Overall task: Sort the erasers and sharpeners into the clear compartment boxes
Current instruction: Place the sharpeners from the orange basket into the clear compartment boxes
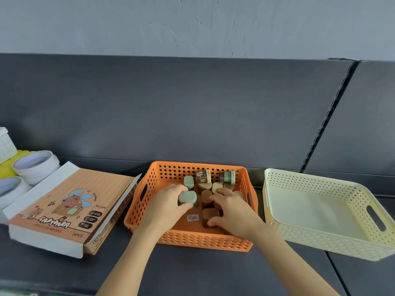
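Both hands are inside the orange basket (192, 240), where the sharpeners stand packed together. The left hand (164, 208) has its fingers curled round a green-topped sharpener (187, 198) at the basket's left-centre. The right hand (233, 212) spreads its fingers over the cluster, with the thumb hooked against a brown sharpener (210, 213) near the basket's front.

My worry is the crowding. Lifting either piece could drag or topple its upright neighbours, and 2 sharpeners (203, 176) already lie on their sides at the basket's back wall. The right hand's broad spread may also snag more than 1 piece, and one could slip out mid-lift.

I see no clear compartment box. There is only a cream basket (320, 242) right of the orange one and a sharpener carton (70, 208) to its left, so pieces may end up misplaced.
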The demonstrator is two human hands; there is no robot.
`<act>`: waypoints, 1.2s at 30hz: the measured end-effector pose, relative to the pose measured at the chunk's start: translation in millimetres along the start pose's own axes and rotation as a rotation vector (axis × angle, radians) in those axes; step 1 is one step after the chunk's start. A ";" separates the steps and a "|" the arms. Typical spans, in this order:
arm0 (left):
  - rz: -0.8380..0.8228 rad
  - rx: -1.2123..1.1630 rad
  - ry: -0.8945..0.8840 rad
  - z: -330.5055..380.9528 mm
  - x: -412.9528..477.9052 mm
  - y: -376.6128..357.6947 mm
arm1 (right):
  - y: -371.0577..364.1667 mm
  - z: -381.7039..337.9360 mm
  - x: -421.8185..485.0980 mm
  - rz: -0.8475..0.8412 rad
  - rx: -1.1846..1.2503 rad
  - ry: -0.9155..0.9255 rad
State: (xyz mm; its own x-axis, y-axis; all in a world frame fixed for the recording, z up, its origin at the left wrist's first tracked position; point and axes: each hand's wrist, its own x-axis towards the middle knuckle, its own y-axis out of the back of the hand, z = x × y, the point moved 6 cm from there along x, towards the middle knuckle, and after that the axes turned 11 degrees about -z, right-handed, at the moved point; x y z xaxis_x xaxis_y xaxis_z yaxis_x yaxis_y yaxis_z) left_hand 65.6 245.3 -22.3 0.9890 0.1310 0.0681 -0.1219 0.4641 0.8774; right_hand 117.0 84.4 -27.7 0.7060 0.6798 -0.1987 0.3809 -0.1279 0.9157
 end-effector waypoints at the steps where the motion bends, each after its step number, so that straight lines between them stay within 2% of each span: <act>1: 0.002 0.001 0.001 -0.3 -0.1 -0.7 | -0.9 -0.4 -0.2 -0.006 -0.004 -0.001; 14: 0.000 -0.033 -0.002 -2.0 -1.9 -1.9 | -1.3 -4.5 -0.4 -0.032 -0.095 -0.007; 17: -0.006 -0.052 0.005 -2.4 -1.2 -1.5 | -2.5 -4.2 -0.6 -0.019 -0.049 0.008; 21: 0.011 -0.063 0.000 0.5 -1.2 1.6 | 7.0 -1.0 -2.1 0.090 0.110 0.016; 31: 0.133 -0.165 -0.012 14.9 -5.1 18.8 | 27.2 11.8 -31.5 0.460 0.604 -0.134; 36: 0.135 -0.213 -0.045 29.8 -7.4 17.4 | 29.9 18.1 -45.3 0.570 0.651 -0.214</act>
State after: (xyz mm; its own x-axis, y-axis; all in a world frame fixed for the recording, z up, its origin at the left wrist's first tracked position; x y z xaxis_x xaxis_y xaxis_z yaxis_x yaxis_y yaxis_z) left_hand 58.6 226.4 6.6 0.9648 0.1671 0.2032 -0.2631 0.6197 0.7395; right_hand 107.2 36.7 2.4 0.9633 0.2468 0.1058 0.1559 -0.8348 0.5280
